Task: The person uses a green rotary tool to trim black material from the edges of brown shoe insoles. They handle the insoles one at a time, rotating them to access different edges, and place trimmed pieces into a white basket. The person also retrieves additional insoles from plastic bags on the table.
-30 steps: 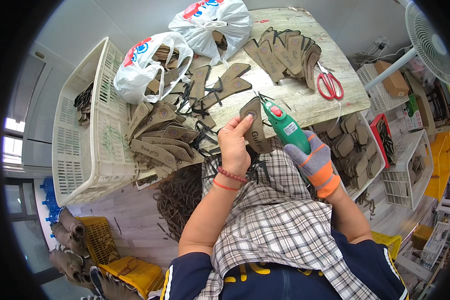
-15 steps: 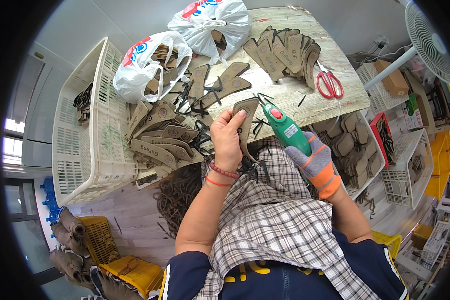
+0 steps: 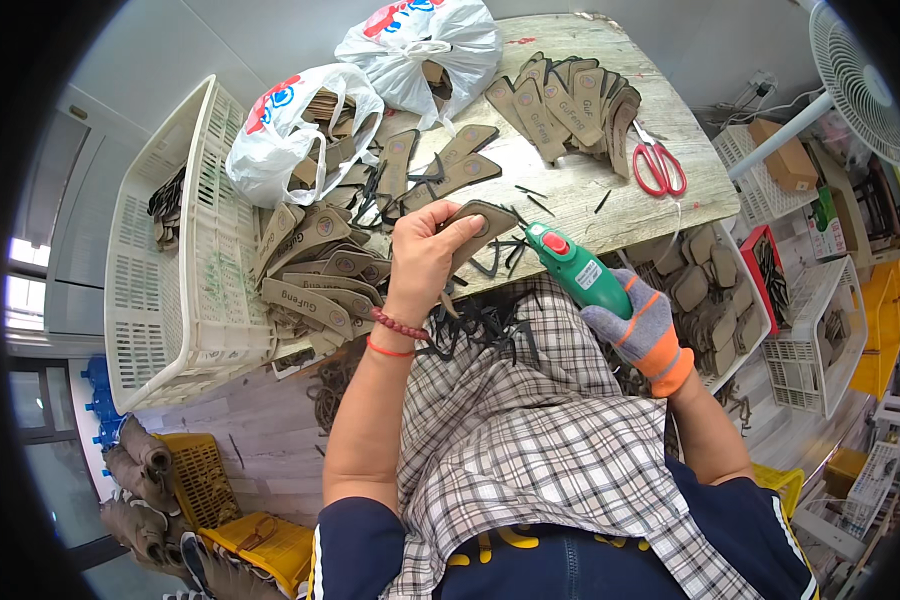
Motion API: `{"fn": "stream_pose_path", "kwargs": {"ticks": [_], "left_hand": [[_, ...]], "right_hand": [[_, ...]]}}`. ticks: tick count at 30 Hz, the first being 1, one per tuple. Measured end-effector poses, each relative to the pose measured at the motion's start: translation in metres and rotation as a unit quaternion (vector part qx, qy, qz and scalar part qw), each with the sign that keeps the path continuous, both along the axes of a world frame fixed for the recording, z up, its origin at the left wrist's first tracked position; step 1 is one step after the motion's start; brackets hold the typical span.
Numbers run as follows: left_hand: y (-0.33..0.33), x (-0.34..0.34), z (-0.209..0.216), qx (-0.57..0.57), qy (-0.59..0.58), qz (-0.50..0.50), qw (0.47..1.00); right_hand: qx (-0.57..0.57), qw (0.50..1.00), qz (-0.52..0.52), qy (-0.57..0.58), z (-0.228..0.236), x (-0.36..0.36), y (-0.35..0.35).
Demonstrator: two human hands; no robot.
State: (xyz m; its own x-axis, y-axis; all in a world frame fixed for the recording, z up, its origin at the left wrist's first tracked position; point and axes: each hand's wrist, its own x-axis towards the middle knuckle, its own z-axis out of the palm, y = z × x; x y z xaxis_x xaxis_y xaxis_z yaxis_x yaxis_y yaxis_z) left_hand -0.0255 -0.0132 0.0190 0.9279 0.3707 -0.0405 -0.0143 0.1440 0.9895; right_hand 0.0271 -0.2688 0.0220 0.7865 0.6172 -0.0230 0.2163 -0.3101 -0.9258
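Observation:
My bare left hand, with a red bead bracelet at the wrist, pinches a brown shaped fabric piece with dark edging. The piece is tilted, its far end pointing right toward the tool. My right hand, in a grey and orange glove, wraps round a green handheld power tool with a red button. The tool's tip is close to the piece's edge; whether they touch I cannot tell. Black strip scraps lie on the table beneath, and more black strips rest on my plaid apron.
Brown pieces are heaped at left and fanned out at the back. Red-handled scissors lie at the table's right. Two white plastic bags and a white crate stand left. A bin of brown pads sits right.
My left hand has moved left and turned the piece from upright to slanting. The tool has shifted slightly right and nearer me. A black strip by its tip now lies as short scraps on the table.

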Motion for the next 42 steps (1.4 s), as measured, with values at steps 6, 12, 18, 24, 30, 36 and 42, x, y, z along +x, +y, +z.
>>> {"fn": "stream_pose_path", "kwargs": {"ticks": [6,12,18,24,30,36,42], "left_hand": [[0.017,0.0,0.016,0.067,0.035,-0.083,0.994],[0.024,0.001,0.029,0.147,0.097,-0.144,0.974],[0.022,0.003,0.03,0.17,0.123,-0.19,0.959],[0.017,0.012,0.026,0.168,0.144,-0.182,0.958],[0.037,0.014,-0.016,-0.073,-0.062,0.245,0.965],[-0.018,-0.009,-0.057,-0.424,0.105,0.163,0.884],[-0.039,-0.003,-0.045,-0.347,-0.01,0.151,0.926]], "right_hand": [[-0.013,0.999,0.027,0.024,-0.001,0.002,-0.005],[-0.015,0.999,0.049,0.017,-0.001,0.002,-0.004],[-0.011,0.999,0.047,0.026,0.001,0.0,0.0],[-0.002,0.999,0.032,0.025,0.007,0.001,0.006],[-0.005,0.999,-0.018,0.026,0.0,-0.001,0.003],[-0.023,0.999,-0.043,0.018,-0.017,-0.007,0.002],[-0.059,0.996,-0.053,0.041,-0.023,-0.015,0.001]]}}
